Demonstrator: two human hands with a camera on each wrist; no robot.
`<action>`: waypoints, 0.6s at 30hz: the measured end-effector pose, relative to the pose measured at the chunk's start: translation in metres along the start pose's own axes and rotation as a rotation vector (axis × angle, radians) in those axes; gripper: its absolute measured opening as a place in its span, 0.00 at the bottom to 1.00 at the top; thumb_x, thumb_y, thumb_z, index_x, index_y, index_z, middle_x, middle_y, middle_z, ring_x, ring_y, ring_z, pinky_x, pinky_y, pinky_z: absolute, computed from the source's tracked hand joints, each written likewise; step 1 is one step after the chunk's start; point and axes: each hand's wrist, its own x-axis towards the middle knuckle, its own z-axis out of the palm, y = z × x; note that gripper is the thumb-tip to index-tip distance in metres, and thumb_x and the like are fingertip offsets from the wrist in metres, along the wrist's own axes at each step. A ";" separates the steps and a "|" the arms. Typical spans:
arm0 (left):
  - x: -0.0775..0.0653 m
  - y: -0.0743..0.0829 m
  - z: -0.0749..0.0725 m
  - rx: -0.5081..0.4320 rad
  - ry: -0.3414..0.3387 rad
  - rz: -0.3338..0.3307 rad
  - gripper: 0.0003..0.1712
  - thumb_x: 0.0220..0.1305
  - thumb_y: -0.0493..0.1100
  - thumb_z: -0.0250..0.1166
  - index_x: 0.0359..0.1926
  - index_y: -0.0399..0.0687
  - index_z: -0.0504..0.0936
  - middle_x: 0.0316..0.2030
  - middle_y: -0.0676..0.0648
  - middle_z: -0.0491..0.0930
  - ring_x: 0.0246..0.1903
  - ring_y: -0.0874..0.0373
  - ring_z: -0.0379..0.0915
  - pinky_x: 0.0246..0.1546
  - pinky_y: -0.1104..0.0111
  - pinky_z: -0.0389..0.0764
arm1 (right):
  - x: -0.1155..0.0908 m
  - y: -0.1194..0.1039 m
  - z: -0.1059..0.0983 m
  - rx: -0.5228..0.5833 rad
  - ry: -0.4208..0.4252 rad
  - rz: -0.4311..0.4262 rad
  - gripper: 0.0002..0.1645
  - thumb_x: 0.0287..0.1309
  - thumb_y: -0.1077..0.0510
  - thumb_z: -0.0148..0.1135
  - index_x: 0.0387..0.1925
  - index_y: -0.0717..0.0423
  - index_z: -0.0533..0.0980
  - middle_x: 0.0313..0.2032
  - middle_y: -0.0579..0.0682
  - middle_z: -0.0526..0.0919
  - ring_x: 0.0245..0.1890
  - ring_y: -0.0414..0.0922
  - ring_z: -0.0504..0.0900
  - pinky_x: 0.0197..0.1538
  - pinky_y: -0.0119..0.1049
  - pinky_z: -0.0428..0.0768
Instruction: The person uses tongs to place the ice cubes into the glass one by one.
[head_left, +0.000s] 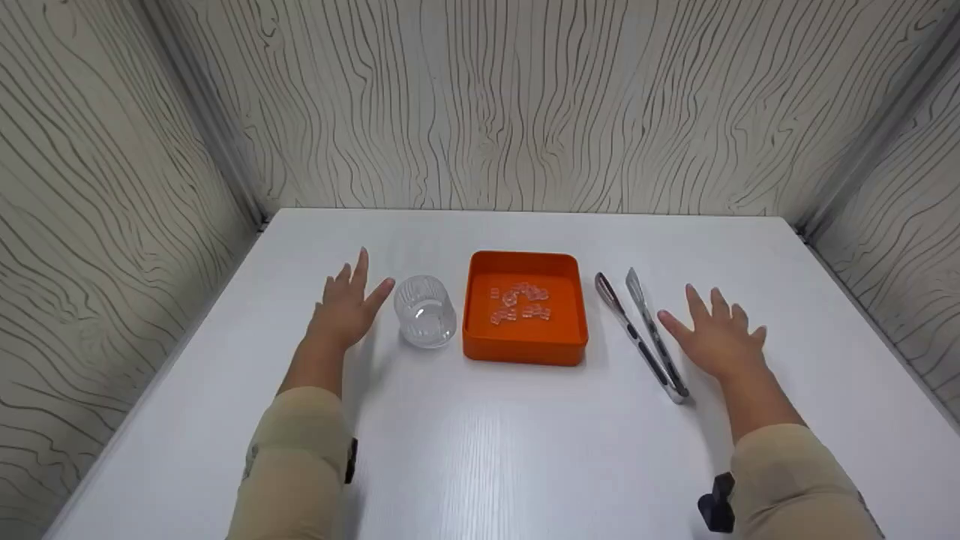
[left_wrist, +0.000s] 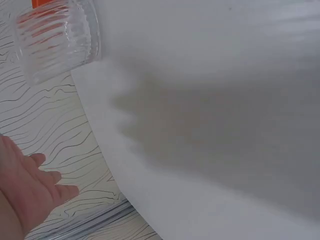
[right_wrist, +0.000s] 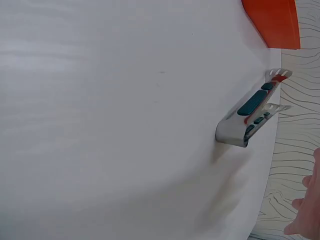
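My left hand (head_left: 343,313), fingers spread, is held just left of a clear ribbed glass (head_left: 425,312) and grips nothing. The glass stands upright; the left wrist view shows its ribbed wall (left_wrist: 57,42) at the upper left. Right of it sits a square orange tray (head_left: 525,351) with several small clear cubes (head_left: 529,291) inside. Metal tongs (head_left: 649,337) with dark grip pads lie right of the tray, their arms apart and the bend toward me. Beside the tongs, on their right, my right hand (head_left: 721,337) is spread with nothing in it; the right wrist view shows part of that hand (right_wrist: 307,210).
The white table (head_left: 450,450) carries all these objects. Wood-grain panels (head_left: 487,105) stand behind it and at both sides, with grey posts (head_left: 199,112) at the corners. Each sleeve has a dark wrist piece (head_left: 718,504) on its inner side.
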 end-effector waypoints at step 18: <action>-0.004 0.019 0.056 -0.403 -0.057 -0.033 0.70 0.44 0.60 0.71 0.69 0.61 0.23 0.71 0.45 0.37 0.69 0.47 0.37 0.65 0.52 0.48 | -0.007 -0.016 0.033 0.026 -0.044 -0.041 0.59 0.54 0.22 0.33 0.67 0.67 0.45 0.61 0.73 0.53 0.58 0.70 0.54 0.54 0.66 0.60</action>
